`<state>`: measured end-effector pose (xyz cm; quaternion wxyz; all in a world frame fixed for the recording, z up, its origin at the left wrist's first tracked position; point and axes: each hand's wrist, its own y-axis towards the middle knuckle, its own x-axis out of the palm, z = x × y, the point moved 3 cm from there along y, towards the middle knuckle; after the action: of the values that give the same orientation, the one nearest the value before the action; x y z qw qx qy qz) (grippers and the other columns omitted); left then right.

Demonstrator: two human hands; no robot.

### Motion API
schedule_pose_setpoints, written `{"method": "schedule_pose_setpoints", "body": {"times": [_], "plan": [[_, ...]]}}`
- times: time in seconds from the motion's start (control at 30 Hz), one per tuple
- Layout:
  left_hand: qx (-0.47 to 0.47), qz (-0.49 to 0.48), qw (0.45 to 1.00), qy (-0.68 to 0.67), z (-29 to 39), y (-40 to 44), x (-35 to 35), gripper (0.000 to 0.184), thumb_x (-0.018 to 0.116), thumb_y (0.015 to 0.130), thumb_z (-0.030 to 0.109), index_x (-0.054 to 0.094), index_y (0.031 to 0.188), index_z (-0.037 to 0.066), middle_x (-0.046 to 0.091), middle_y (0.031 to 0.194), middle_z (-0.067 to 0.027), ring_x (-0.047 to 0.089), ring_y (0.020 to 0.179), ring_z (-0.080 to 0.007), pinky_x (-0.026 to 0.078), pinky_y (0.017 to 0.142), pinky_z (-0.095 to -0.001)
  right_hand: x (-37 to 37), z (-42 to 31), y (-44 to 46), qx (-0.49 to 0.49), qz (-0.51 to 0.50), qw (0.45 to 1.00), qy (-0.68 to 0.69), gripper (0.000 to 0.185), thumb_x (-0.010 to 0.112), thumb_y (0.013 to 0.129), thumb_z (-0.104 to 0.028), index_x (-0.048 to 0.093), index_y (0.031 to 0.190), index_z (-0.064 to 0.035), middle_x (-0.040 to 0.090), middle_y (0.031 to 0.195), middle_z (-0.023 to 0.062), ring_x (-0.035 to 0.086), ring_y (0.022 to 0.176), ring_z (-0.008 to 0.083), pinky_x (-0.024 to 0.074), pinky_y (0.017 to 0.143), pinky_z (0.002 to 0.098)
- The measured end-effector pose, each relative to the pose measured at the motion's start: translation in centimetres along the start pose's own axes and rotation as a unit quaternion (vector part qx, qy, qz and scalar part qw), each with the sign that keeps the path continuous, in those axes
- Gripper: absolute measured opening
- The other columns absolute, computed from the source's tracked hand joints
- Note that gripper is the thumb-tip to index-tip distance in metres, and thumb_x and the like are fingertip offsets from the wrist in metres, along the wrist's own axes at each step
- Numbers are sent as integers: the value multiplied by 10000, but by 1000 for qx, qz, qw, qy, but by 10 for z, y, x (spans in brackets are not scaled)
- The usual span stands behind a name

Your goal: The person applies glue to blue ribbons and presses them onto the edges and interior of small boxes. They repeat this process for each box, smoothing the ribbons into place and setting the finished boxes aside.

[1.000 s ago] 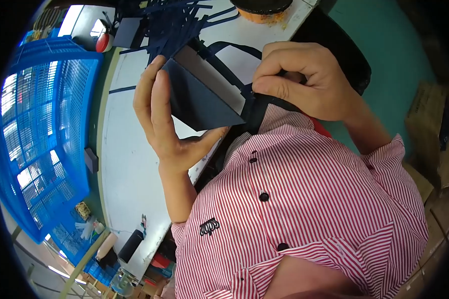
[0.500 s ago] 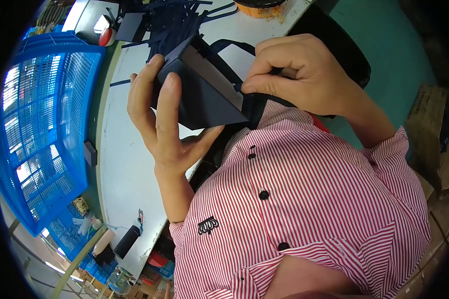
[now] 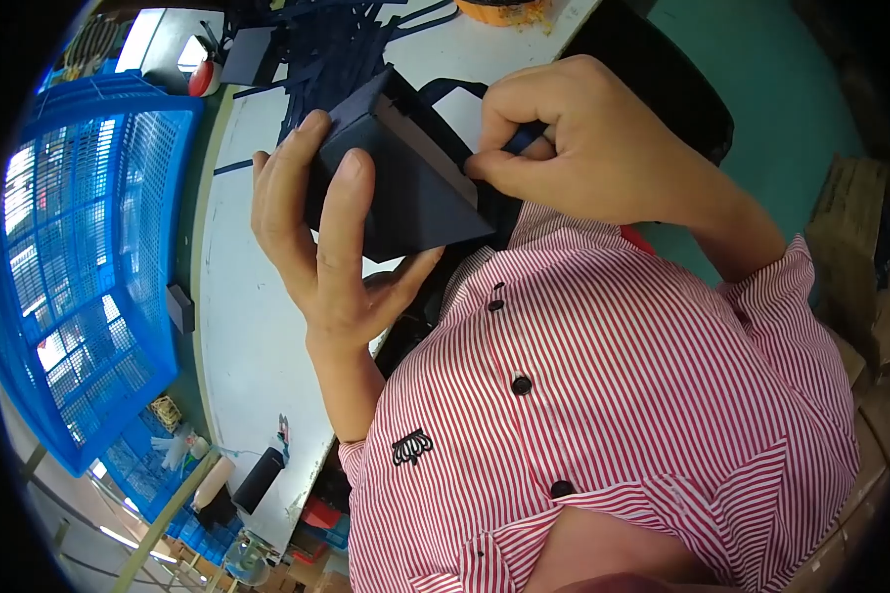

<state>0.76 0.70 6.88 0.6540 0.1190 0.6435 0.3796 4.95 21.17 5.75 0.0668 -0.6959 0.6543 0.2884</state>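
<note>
A dark navy box [image 3: 396, 188] with a lighter grey inside is tilted in my left hand [image 3: 326, 227], its fingers and thumb wrapped round the outer faces. My right hand [image 3: 583, 138] is at the box's right edge, thumb and index finger pinched together on a dark blue ribbon [image 3: 526, 136], part of which shows between the fingers. The fingertips hide the spot where ribbon and box meet. Beyond the box, a tangle of dark ribbons [image 3: 336, 59] lies on the white table [image 3: 257, 296].
A blue plastic basket [image 3: 89, 267] stands at the left. An orange tub [image 3: 509, 10] sits at the table's far edge. Near the table's lower end are a black roll [image 3: 259, 480] and small pliers [image 3: 284, 430]. A cardboard box [image 3: 845, 217] is at the right.
My right hand has moved left, closer to the box, and blue ribbon now shows between its fingers. The box has turned slightly in my left hand, showing less of its inside.
</note>
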Motion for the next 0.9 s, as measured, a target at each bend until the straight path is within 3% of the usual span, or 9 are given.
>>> {"method": "schedule_pose_setpoints", "body": {"times": [0.03, 0.13, 0.23, 0.33, 0.43, 0.57, 0.67, 0.8, 0.9], "plan": [[0, 1, 1000, -7, 0, 0, 1, 976, 903, 584, 255, 439, 1422, 66, 454, 1399, -220, 495, 1271, -403, 465, 1002, -466, 0, -1, 0, 14, -3, 1000, -15, 114, 728, 754, -49, 629, 749, 8, 612, 683, 46, 558, 557, 91, 457, 503, 247], [12, 9, 1000, -26, 1, 0, 5, 958, 897, 569, 229, 460, 1406, 62, 465, 1395, -210, 494, 1266, -399, 444, 1015, -482, 6, 2, 2, 69, -14, 997, -16, 168, 710, 723, -169, 690, 774, -10, 663, 699, 136, 638, 605, 257, 500, 610, 338], [0, -18, 1000, -13, 2, -2, 11, 943, 889, 551, 196, 480, 1390, 63, 468, 1395, -208, 488, 1265, -392, 416, 1031, -488, 21, 16, 2, 92, -11, 995, -45, 194, 703, 727, -183, 683, 788, 0, 667, 718, 142, 645, 633, 274, 502, 632, 343], [-25, -42, 999, -13, -1, -12, 17, 939, 881, 539, 178, 489, 1384, 67, 465, 1400, -209, 477, 1273, -385, 395, 1042, -480, 25, 25, 2, 96, -52, 993, -46, 194, 704, 773, -189, 687, 803, 2, 665, 735, 143, 640, 650, 242, 492, 639, 329], [-80, -14, 994, -68, -10, -22, 17, 988, 897, 554, 211, 446, 1417, 43, 463, 1409, -190, 462, 1295, -360, 394, 1052, -436, 23, 42, 7, 28, -104, 989, 98, 221, 689, 865, -220, 695, 841, -1, 649, 723, 101, 599, 642, 171, 473, 633, 293], [-130, 21, 984, -121, -14, -27, 13, 1060, 919, 542, 227, 400, 1444, 21, 453, 1415, -173, 463, 1301, -328, 397, 1053, -404, 17, 36, 5, 86, -139, 951, 261, 295, 626, 959, -278, 688, 892, 2, 588, 695, 15, 521, 642, 93, 433, 608, 244], [-138, 48, 980, -132, -15, -27, 13, 1006, 909, 535, 211, 451, 1415, 42, 465, 1406, -189, 489, 1274, -346, 449, 1009, -417, 20, 29, 8, 54, -113, 960, 252, 260, 651, 933, -256, 693, 866, -8, 605, 685, 38, 541, 632, 116, 438, 608, 264], [-124, 42, 986, -102, -11, -21, 10, 979, 901, 532, 199, 476, 1402, 52, 473, 1396, -196, 503, 1259, -357, 476, 986, -422, 25, 16, 12, -19, -78, 996, 37, 233, 634, 928, -178, 627, 781, 4, 593, 696, 39, 546, 646, 108, 432, 603, 268], [-116, -3, 991, -62, -10, -25, 12, 1073, 924, 531, 181, 392, 1450, 27, 449, 1415, -154, 462, 1298, -313, 398, 1056, -405, 32, 18, 11, 3, -71, 997, -38, 233, 651, 913, -182, 632, 773, 3, 596, 686, 49, 551, 641, 116, 432, 603, 274]]}}
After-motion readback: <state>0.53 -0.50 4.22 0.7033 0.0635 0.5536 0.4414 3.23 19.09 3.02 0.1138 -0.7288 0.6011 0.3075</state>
